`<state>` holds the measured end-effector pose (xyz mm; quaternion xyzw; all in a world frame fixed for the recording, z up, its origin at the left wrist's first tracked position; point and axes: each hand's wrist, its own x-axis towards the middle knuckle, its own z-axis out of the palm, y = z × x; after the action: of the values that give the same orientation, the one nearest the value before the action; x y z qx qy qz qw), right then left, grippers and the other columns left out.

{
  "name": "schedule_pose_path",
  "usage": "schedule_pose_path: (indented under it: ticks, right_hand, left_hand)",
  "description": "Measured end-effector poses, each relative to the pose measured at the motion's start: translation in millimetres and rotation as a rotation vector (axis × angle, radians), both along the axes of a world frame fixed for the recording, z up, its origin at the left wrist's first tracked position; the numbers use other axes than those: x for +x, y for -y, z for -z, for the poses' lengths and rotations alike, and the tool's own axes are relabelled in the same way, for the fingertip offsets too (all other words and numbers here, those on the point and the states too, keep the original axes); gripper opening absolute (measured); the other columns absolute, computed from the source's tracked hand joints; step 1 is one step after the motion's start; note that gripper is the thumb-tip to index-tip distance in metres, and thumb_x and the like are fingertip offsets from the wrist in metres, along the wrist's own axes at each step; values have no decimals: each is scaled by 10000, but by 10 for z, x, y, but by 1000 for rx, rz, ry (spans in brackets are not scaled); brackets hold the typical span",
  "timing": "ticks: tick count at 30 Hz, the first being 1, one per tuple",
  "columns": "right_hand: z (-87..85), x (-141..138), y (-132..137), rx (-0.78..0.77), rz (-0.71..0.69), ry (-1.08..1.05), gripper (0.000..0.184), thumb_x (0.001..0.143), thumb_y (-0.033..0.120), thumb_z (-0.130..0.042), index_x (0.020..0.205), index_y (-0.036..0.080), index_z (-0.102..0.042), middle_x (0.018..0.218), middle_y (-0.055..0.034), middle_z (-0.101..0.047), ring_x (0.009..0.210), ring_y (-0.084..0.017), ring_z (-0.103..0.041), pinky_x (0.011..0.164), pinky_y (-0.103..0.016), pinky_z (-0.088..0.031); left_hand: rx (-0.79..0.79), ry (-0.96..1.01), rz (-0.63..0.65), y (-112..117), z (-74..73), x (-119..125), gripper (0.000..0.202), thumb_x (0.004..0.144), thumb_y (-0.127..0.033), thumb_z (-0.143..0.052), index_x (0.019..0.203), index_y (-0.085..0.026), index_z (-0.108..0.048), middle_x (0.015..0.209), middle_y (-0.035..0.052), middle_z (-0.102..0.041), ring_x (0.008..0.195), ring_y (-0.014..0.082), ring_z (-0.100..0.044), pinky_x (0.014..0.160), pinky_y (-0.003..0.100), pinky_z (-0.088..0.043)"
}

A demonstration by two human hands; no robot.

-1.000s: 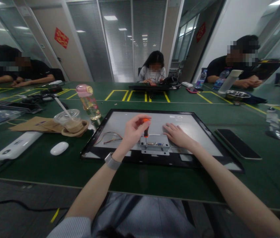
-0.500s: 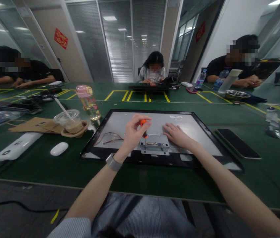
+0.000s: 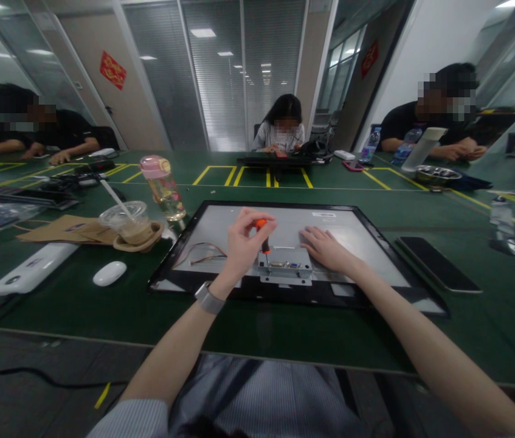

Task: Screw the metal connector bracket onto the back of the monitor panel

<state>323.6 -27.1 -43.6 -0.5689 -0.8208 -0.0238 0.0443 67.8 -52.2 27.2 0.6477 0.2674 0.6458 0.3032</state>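
A monitor panel (image 3: 248, 214) with a black frame lies on the table, its grey back upward. On its near middle sits a metal bracket box (image 3: 303, 260) with video ports along the near side. My left hand (image 3: 242, 240) grips an orange and black screwdriver (image 3: 265, 242) between thumb and fingers. The screwdriver stands nearly upright, its thin shaft reaching down to the box's left end; the tip's exact contact is too small to make out. Flat on the panel just right of the box rests my right hand (image 3: 323, 246), fingers spread. Loose wires (image 3: 205, 250) lie left of the box.
Left of the panel are a white mouse (image 3: 109, 274), a white power strip (image 3: 31, 271), an iced drink cup (image 3: 127, 222) and a pink-lidded bottle (image 3: 163, 188). A phone (image 3: 437, 264) lies to the right. Several people sit across the green table (image 3: 221, 328).
My left hand has shifted slightly at the screwdriver handle, its fingers turned a little. The right hand stays in place on the panel.
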Motion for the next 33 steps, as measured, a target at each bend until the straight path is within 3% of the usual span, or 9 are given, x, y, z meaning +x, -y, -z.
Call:
schedule_pose_path:
  ticks: [5, 9, 12, 19, 22, 25, 30, 33]
  right_hand:
    - [2, -6, -1, -12, 21, -2, 561, 1023, 421, -289, 1493, 142, -418, 1562, -199, -416, 1450, -371, -361, 1134, -575, -343]
    - [9, -5, -4, -13, 25, 9, 559, 1026, 413, -286, 1486, 129, -428, 1564, -205, -410, 1447, -371, -365, 1138, -570, -341]
    - [21, 4, -11, -6, 20, 17, 559, 1029, 419, -274, 1487, 136, -425, 1561, -201, -417, 1443, -371, -372, 1132, -578, -346]
    - [22, 9, -13, 4, 8, 19, 553, 1028, 410, -281, 1486, 134, -421, 1554, -204, -426, 1444, -369, -372, 1124, -573, -359]
    - [27, 12, -16, -4, 15, 11, 559, 1025, 421, -284, 1489, 142, -421, 1558, -199, -422, 1445, -374, -371, 1126, -576, -357]
    - [44, 22, -28, 1, 15, 1, 556, 1024, 431, -279, 1490, 167, -425, 1557, -189, -429, 1446, -369, -369, 1126, -583, -353]
    - [53, 24, -38, 6, 8, 5, 558, 1022, 423, -286, 1483, 144, -433, 1547, -197, -438, 1446, -366, -368, 1127, -569, -354]
    - [43, 16, -31, 4, 15, 17, 555, 1024, 418, -286, 1488, 146, -424, 1551, -193, -435, 1445, -361, -372, 1130, -559, -353]
  left_hand:
    - [-31, -23, 10, -4, -10, -21, 187, 934, -339, -617, 887, -212, -747, 853, 23, -580, 705, 96, -562, 625, 225, -478]
    - [-82, 13, 41, -40, 14, -31, 206, 971, -324, -551, 1032, -204, -707, 855, 26, -640, 716, 104, -603, 672, 238, -507]
    - [-135, 91, 119, -57, 20, -14, 251, 994, -339, -491, 981, -182, -687, 854, 41, -679, 750, 120, -643, 722, 263, -533]
    - [-10, 5, 19, -16, -16, 8, 136, 862, -331, -697, 847, -197, -719, 887, 33, -611, 814, 135, -600, 689, 240, -509]
    - [-55, -16, 77, -28, 16, 4, 216, 959, -350, -561, 952, -198, -714, 863, 35, -636, 740, 118, -601, 698, 250, -506]
    - [-112, 57, 144, -50, 55, 12, 301, 1003, -387, -459, 1003, -193, -690, 864, 46, -668, 791, 141, -642, 760, 283, -528]
    - [-15, 11, -5, -32, 33, 25, 209, 891, -392, -663, 827, -198, -708, 886, 37, -608, 816, 134, -597, 744, 257, -506]
    - [-1, -20, -22, -21, 18, 16, 173, 904, -357, -651, 870, -203, -722, 865, 29, -601, 766, 120, -574, 707, 244, -491]
